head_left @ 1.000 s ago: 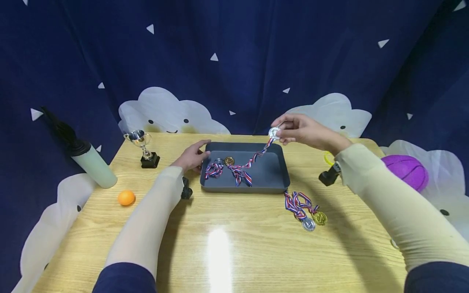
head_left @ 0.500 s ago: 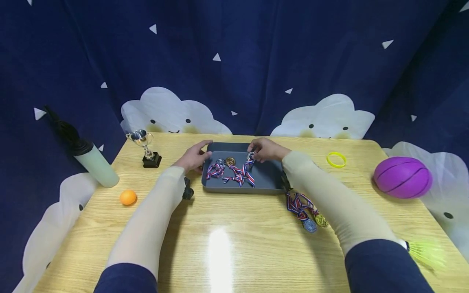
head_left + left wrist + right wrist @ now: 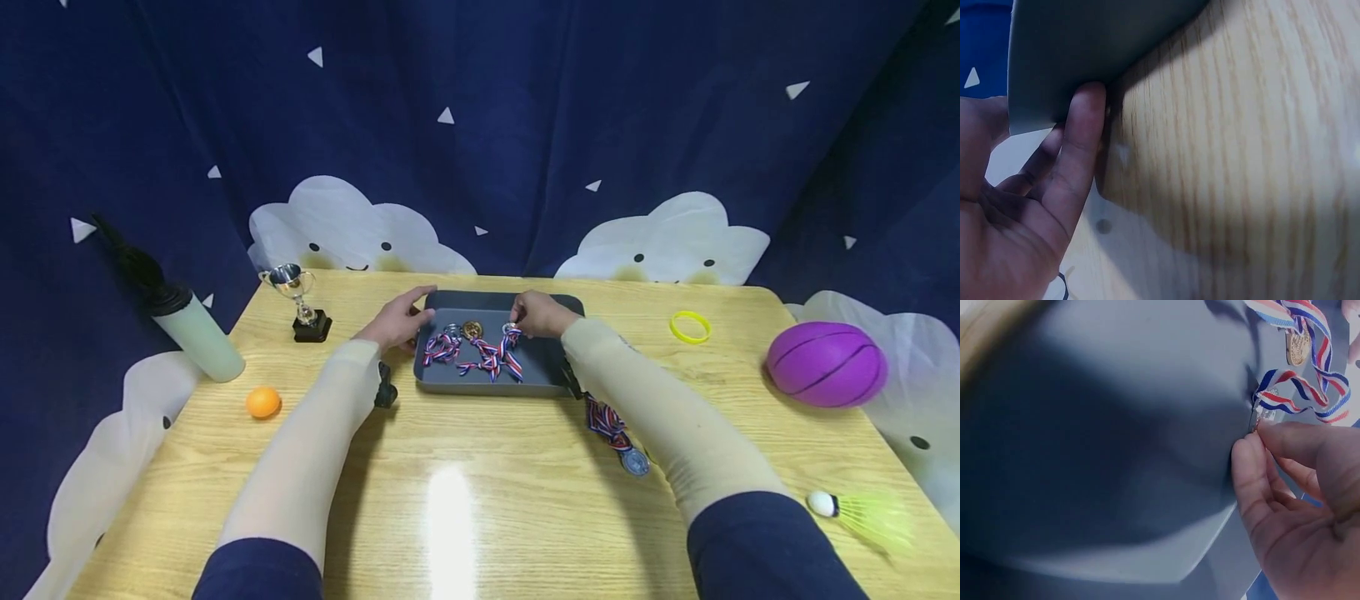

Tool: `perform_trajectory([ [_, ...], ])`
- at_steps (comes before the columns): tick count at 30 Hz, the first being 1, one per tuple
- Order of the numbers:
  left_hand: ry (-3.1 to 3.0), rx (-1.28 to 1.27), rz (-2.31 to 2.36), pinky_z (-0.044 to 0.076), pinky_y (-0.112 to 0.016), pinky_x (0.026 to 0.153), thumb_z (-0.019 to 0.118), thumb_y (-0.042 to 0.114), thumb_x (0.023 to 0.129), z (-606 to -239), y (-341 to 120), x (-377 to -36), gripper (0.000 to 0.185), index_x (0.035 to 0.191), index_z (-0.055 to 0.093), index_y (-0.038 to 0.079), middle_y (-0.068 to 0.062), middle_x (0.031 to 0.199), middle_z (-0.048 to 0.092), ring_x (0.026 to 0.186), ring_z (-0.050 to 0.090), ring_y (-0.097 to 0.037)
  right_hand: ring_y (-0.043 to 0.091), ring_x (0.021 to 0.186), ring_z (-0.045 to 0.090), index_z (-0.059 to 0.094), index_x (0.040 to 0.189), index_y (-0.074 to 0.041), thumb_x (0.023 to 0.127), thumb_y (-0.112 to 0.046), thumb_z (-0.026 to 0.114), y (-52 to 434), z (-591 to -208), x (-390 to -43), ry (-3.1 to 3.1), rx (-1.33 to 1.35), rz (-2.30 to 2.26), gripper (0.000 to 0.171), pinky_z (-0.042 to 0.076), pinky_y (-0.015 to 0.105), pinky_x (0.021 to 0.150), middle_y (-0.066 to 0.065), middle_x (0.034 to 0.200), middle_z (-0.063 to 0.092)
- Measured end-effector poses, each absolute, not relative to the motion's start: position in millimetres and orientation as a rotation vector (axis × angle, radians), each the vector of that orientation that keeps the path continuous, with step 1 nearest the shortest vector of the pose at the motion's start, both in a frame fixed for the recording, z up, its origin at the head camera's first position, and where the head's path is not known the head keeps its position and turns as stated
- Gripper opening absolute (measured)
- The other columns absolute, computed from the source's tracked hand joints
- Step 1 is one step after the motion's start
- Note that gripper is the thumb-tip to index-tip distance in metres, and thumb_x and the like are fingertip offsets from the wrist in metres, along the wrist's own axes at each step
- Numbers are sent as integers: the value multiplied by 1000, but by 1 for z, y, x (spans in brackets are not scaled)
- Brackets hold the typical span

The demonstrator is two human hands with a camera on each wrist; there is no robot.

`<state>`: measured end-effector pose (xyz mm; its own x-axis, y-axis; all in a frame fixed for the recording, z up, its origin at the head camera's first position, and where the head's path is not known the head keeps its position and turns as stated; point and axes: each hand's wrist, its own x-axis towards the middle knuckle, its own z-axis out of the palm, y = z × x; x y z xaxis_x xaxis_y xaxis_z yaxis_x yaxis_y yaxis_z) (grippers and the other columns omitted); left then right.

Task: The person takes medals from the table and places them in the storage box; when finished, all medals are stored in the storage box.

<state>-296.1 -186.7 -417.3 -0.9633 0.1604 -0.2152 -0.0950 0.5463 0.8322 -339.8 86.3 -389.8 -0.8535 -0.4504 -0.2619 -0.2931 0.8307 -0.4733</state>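
Observation:
A dark grey tray [image 3: 487, 388] lies at the back middle of the table. My left hand [image 3: 395, 322] grips its left wall, thumb over the rim and fingers along the outside. Inside the tray, my right hand [image 3: 543, 315] pinches a silver medal [image 3: 1265, 411] between thumb and fingertips, close over the tray floor. Its striped ribbon [image 3: 512, 339] trails forward across the ribbon of a bronze-coloured medal [image 3: 472, 330]. Farther left in the tray lies another silver medal [image 3: 453, 330] with its ribbon bunched up. My right fingers mostly cover the pinched medal in the head view.
Another silver medal [image 3: 635, 462] lies by the tray's front right corner, partly under my right forearm. A trophy [image 3: 302, 302], an orange ball [image 3: 262, 402] and a pale bottle [image 3: 198, 337] stand left. A yellow wristband [image 3: 690, 327], purple ball [image 3: 827, 364] and shuttlecock [image 3: 862, 510] lie right.
My right hand has carried the silver medal left and down from above the tray's back right corner into the tray. My left hand has stayed on the tray wall.

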Motion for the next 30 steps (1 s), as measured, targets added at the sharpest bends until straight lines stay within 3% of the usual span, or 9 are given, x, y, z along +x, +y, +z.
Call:
perform_trajectory([
  [8, 2511, 57, 1396, 69, -41, 67, 47, 22, 113, -419, -187, -297, 57, 167, 28, 25, -30, 134, 58, 92, 67, -31, 16, 79, 65, 62, 109, 7, 100, 2, 61, 98, -375, -338, 2593, -593, -658, 10, 66, 31, 77, 16, 102, 67],
  [15, 2505, 58, 1399, 69, -41, 68, 47, 23, 113, -420, -187, -298, 57, 167, 27, 26, -30, 135, 57, 95, 68, -32, 27, 87, 72, 61, 113, 9, 104, 2, 56, 154, -335, -320, 2580, -748, -736, 12, 68, 45, 82, 29, 103, 70],
  [23, 2536, 72, 1368, 69, -39, 66, 47, 21, 113, -418, -188, -297, 57, 167, 28, 24, -31, 136, 57, 100, 68, -36, 16, 82, 66, 60, 111, 6, 105, -3, 59, 240, -321, -270, 2516, -729, -802, 11, 64, 26, 71, 12, 96, 67],
  [30, 2550, 64, 1353, 68, -37, 64, 47, 23, 113, -418, -186, -296, 57, 167, 29, 25, -30, 135, 58, 100, 68, -35, -1, 81, 57, 62, 103, 0, 96, -6, 74, 289, -354, -228, 2524, -880, -759, 16, 57, 21, 68, 3, 91, 66],
])
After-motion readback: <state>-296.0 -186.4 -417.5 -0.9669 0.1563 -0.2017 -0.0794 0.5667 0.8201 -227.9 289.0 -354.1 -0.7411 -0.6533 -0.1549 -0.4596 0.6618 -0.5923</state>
